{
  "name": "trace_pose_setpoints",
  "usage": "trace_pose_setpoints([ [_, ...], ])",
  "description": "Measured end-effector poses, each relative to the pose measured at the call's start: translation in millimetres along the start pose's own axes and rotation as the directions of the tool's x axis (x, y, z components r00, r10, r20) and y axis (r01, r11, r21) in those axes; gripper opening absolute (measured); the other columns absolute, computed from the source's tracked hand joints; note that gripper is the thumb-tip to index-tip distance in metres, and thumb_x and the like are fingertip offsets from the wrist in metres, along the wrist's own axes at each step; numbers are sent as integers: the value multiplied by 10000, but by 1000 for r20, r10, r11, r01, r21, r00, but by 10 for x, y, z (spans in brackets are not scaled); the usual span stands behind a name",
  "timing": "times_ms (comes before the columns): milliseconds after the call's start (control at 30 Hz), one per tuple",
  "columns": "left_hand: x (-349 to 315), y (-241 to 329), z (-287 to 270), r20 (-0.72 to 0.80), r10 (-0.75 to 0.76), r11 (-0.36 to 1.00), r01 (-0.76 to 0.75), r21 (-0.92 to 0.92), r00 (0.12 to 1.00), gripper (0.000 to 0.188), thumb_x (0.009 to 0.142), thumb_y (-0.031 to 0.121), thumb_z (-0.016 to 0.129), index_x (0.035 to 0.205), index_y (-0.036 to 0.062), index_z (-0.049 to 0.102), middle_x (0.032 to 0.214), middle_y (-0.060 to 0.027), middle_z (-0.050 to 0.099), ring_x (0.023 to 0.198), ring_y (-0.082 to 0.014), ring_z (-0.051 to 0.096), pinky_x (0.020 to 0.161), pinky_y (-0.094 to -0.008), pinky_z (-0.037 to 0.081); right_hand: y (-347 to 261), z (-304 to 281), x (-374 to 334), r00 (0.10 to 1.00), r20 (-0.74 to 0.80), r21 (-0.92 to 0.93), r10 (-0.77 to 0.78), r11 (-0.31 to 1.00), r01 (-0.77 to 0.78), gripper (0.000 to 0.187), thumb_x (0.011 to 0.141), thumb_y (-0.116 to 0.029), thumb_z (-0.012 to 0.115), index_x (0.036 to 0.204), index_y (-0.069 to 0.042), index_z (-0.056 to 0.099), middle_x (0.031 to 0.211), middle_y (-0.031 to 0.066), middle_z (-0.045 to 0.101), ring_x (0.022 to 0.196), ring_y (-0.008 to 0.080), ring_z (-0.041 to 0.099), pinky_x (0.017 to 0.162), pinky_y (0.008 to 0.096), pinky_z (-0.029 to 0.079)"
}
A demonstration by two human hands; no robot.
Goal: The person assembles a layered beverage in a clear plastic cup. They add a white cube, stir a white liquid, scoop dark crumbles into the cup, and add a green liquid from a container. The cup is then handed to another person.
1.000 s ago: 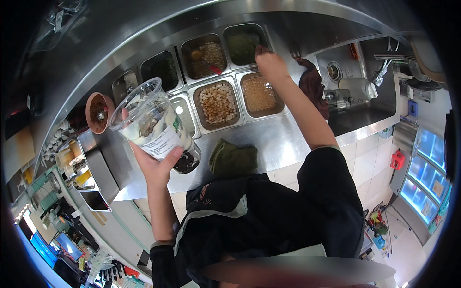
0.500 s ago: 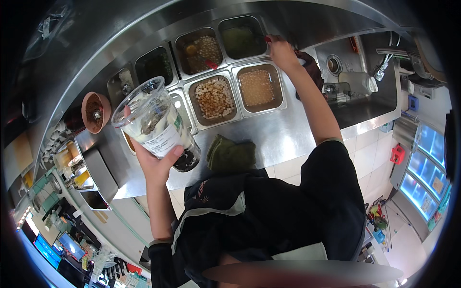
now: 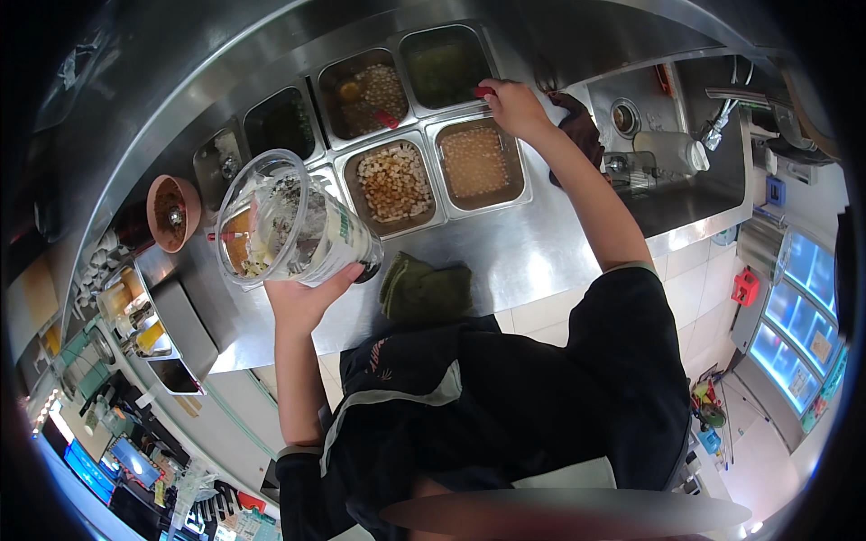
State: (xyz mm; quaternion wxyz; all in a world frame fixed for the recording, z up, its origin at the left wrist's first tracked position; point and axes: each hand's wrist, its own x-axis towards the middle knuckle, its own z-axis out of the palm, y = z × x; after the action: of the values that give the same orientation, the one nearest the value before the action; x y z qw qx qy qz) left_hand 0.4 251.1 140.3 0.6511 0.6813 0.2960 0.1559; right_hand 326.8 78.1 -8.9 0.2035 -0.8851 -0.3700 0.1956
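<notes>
My left hand [image 3: 305,305] is wrapped round a large clear plastic cup [image 3: 341,236], tilted so that its open mouth faces up and left. Creamy white and dark stuff clings to the inside wall, and the base is dark. In my right hand [image 3: 519,108] is the end of a red handle [image 3: 485,93], at the near right edge of a steel pan of green contents [image 3: 444,68]. What the handle belongs to cannot be made out. Just nearer than that hand lies a pan of small tan pearls [image 3: 478,162], with a pan of pale cubes in brown syrup [image 3: 394,183] beside it.
A pan of round beads [image 3: 365,95] with a red handle stands at the back, left of the green one. A pink bowl [image 3: 173,214] sits far left. A folded green cloth [image 3: 426,287] lies at the counter's near edge. The sink [image 3: 677,194] is right.
The cup has tipped further, turning its mouth more into view, and its base has lifted. My right hand has come slightly left and nearer with the red handle.
</notes>
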Motion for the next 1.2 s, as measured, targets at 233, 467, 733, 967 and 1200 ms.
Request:
trace_pose_setpoints([
  [233, 54, 51, 89, -4, -2, 1000, 2, -4, 1000, 975, 557, 33, 848, 1348, -27, 280, 1125, -130, 559, 1006, -201, 579, 878, -325, 481, 278, 117, 131, 997, 17, 205, 73, 976, -74, 256, 862, -105, 517, 1082, -23, 620, 974, 197, 647, 836, 323, 645, 746, 401, 530],
  [467, 370, -268, 85, 58, -25, 991, 17, 131, 998, 1012, 557, 87, 858, 1363, -29, 255, 1181, -149, 532, 1092, -230, 541, 948, -348, 437, 206, -66, 140, 916, 256, 588, 310, 702, -402, 258, 909, -97, 513, 1136, 7, 582, 823, 94, 606, 685, 163, 608, 503, 305, 562],
  [733, 983, -488, 339, 130, -66, 874, -5, 485, 989, 1014, 553, 272, 863, 1357, 43, 290, 1161, -146, 595, 1064, -252, 592, 901, -333, 465, 145, -254, 29, 916, 217, 679, 337, 622, -390, 265, 912, -69, 501, 1146, 37, 567, 790, 67, 586, 670, 135, 579, 503, 300, 556],
  [967, 1363, -462, 756, 164, -203, 559, -23, 829, 965, 957, 535, 425, 796, 1319, 113, 345, 1086, -153, 638, 998, -328, 618, 844, -380, 481, -293, -909, -268, 959, -19, 686, 282, 701, -193, 274, 922, -82, 503, 1175, -4, 574, 789, 29, 558, 656, 108, 543, 491, 269, 530],
  [1200, 1544, -474, 1143, 127, 28, 761, -104, 640, 991, 891, 539, 339, 830, 1258, 68, 379, 1052, -164, 646, 988, -344, 620, 842, -398, 487, -859, -1070, -992, 743, -436, -355, -508, 856, 377, 366, 784, -27, 570, 1148, -49, 596, 781, 86, 551, 623, 214, 554, 580, 283, 501],
])
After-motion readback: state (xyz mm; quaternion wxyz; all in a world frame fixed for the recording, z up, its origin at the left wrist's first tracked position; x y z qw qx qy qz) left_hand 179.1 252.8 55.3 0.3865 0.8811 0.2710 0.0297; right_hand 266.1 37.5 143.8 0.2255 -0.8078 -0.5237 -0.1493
